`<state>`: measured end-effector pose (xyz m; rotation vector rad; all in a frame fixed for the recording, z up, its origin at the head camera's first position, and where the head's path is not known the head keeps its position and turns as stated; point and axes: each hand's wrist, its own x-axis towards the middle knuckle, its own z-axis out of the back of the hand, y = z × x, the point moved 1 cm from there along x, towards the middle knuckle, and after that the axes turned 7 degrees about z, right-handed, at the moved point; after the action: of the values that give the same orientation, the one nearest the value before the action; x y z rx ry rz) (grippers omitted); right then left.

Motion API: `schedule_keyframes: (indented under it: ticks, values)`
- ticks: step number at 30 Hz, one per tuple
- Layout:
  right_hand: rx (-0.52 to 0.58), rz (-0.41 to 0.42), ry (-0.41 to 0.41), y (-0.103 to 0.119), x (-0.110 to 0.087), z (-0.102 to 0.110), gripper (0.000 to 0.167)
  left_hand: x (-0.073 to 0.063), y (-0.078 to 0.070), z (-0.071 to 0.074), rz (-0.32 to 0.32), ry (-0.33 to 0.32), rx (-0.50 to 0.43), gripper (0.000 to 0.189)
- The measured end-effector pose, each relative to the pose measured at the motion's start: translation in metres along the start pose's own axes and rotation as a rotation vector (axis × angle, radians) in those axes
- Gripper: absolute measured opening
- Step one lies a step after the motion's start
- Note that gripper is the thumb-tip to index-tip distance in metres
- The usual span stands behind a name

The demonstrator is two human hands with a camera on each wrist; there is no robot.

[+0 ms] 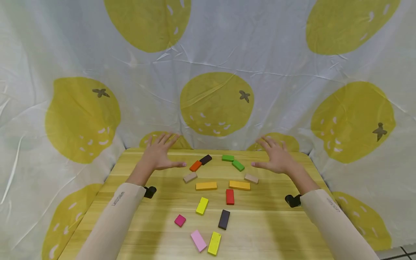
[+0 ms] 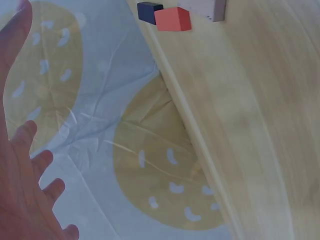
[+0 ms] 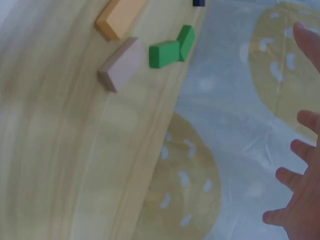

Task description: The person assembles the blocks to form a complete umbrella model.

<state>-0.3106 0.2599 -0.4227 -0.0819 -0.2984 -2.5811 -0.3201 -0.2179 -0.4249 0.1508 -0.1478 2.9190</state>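
Both hands are raised over the far part of the table with fingers spread, holding nothing. The left hand [image 1: 159,153] is nearest an orange block [image 1: 195,166] and a dark block [image 1: 206,159], which lie end to end, with a beige block [image 1: 190,177] in front of them. Across from it, the right hand [image 1: 276,157] is nearest two green blocks, one [image 1: 238,165] angled against the other [image 1: 228,158]. Another beige block [image 1: 251,178] lies just below that hand's thumb. In the right wrist view the green blocks [image 3: 165,54] touch at their ends.
Two amber blocks, left [image 1: 206,186] and right [image 1: 239,185], lie mid-table. Nearer are a red block [image 1: 230,196], yellow blocks [image 1: 202,206] [image 1: 214,243], a dark block [image 1: 224,219], a magenta piece [image 1: 180,220] and a pink block [image 1: 198,241]. A lemon-print cloth [image 1: 214,57] hangs behind the wooden table [image 1: 260,227].
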Motion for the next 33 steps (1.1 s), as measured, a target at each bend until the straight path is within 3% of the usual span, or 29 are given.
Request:
schedule_keyframes:
  ticks: [15, 23, 33]
  values:
    - [0.127, 0.082, -0.067, 0.039, -0.019, -0.038, 0.091, -0.034, -0.009, -0.033, -0.073, -0.054, -0.059, 0.116]
    - [0.222, 0.063, -0.048, 0.065, -0.031, -0.070, 0.079, -0.049, -0.022, -0.053, -0.119, -0.076, -0.139, 0.107]
    - [0.335, 0.026, -0.012, 0.087, -0.039, -0.115, 0.066, -0.068, -0.037, -0.089, -0.109, -0.073, -0.255, 0.105]
